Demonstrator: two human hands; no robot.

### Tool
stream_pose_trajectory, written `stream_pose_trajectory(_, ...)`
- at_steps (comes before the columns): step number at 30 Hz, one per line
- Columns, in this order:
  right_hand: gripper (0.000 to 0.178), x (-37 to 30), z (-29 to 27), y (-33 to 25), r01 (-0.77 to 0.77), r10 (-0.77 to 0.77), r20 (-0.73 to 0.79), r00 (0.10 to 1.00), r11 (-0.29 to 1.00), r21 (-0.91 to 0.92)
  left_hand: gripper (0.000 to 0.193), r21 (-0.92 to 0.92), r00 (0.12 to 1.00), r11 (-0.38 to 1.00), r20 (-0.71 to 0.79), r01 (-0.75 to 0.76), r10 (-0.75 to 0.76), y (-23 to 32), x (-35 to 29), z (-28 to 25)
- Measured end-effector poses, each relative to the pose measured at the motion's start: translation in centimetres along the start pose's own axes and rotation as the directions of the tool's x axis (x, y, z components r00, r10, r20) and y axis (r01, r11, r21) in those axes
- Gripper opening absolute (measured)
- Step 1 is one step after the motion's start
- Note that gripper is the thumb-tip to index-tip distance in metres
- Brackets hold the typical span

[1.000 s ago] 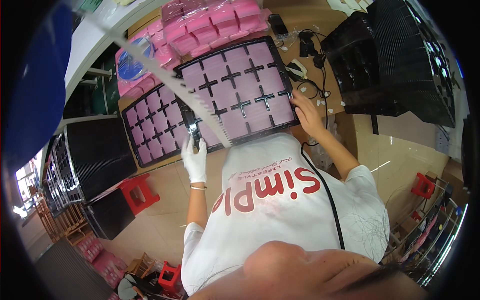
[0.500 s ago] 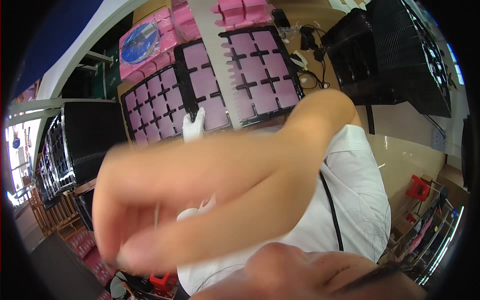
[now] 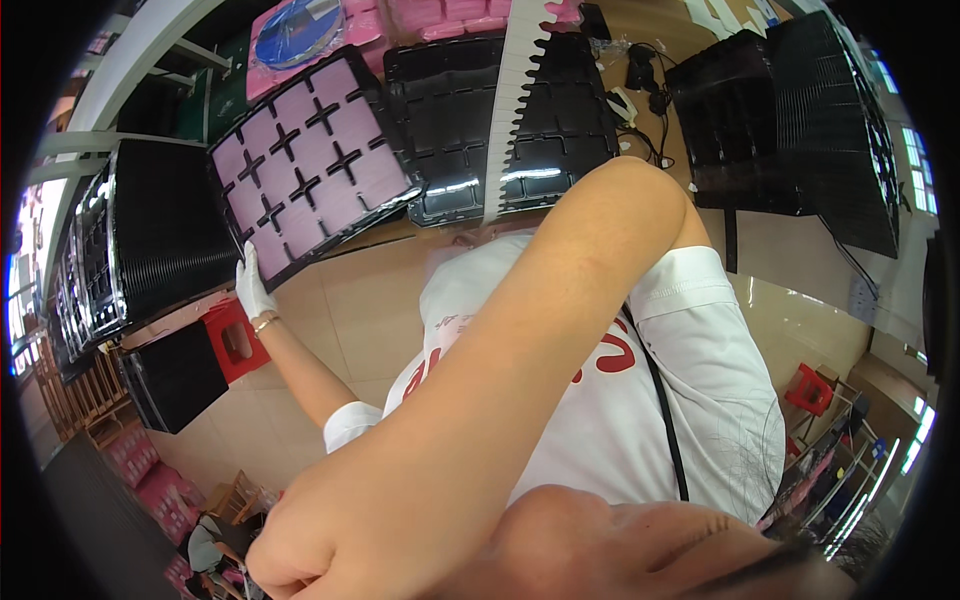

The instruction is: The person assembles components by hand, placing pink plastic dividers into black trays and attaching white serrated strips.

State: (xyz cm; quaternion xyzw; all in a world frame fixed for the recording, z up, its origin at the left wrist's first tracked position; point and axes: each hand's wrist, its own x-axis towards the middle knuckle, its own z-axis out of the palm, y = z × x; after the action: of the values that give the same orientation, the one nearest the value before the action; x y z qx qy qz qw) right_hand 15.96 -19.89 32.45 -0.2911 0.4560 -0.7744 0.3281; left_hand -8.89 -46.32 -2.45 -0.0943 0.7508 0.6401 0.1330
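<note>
Black ribbed tray (image 3: 310, 165) — pink square pads | gloved left hand (image 3: 252, 287) gripping corner

A black tray with pink packets (image 3: 305, 165) in square pockets lies at the upper left. The pink packets are flat and square, set in rows, with black crosses between them. More pink packets (image 3: 440, 12) lie in a heap at the top edge, behind the trays. A flat pink bag with a round blue disc (image 3: 296, 22) in it lies at the top left. Low at the left edge, more pink packs (image 3: 150, 478) are piled up, too small to tell more.
</note>
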Motion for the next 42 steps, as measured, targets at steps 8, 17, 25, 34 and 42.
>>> stream_pose_trajectory(8, 0.015, 1.3, -1.8, -0.9, -0.144, 0.072, -0.327, 0.942, 0.968, -0.203, 0.086, 0.254, 0.995, 0.963, 0.005, 0.092, -0.096, -1.3, 8.9, -0.9)
stream_pose_trajectory(17, 0.017, -0.4, -4.3, 11.1, 0.158, -0.259, -0.328, 0.909, 0.940, -0.303, 0.062, 0.659, 0.739, 0.463, 0.218, -0.593, 0.637, 0.0, 4.0, 12.1)
stream_pose_trajectory(25, 0.018, -14.2, -7.8, 9.4, -0.223, -0.067, -0.706, 0.705, 0.924, -0.310, 0.062, 0.694, 0.651, -0.025, 0.686, -0.719, 0.324, -5.5, -4.5, 22.7)
stream_pose_trajectory(34, 0.025, -19.9, -8.1, 9.9, 0.029, -0.220, -0.875, 0.430, 0.973, -0.230, 0.064, 0.844, 0.805, 0.023, 0.503, -0.536, 0.314, -8.1, -2.8, 25.7)
stream_pose_trajectory(42, 0.016, -23.1, -15.1, 16.0, -0.183, -0.184, -0.976, 0.115, 0.962, -0.203, 0.038, -0.010, 0.801, 0.954, 0.541, -0.299, 0.257, 4.8, -10.5, 23.7)
